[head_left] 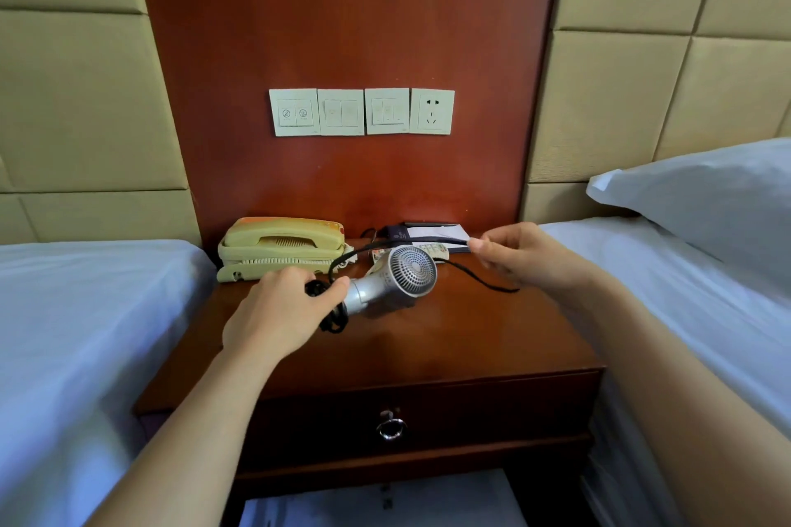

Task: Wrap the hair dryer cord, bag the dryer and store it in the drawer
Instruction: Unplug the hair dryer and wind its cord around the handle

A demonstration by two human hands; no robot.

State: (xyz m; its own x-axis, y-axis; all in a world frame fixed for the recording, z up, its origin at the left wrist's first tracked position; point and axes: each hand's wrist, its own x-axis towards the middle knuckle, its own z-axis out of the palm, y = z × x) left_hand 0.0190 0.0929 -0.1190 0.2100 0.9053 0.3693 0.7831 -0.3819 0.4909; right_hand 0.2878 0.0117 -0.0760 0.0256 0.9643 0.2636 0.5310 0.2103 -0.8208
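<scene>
Cord taut between both hands

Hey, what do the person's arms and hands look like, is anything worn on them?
Both forearms are bare to the picture's lower edge, with no sleeves in view. The left hand and right hand show no gloves, rings, watch or bracelet. Fingernails look short and unpainted.

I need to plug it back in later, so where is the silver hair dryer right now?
In the head view, the silver hair dryer lies on the wooden nightstand, just right of the beige telephone, its handle at the left hand.
</scene>
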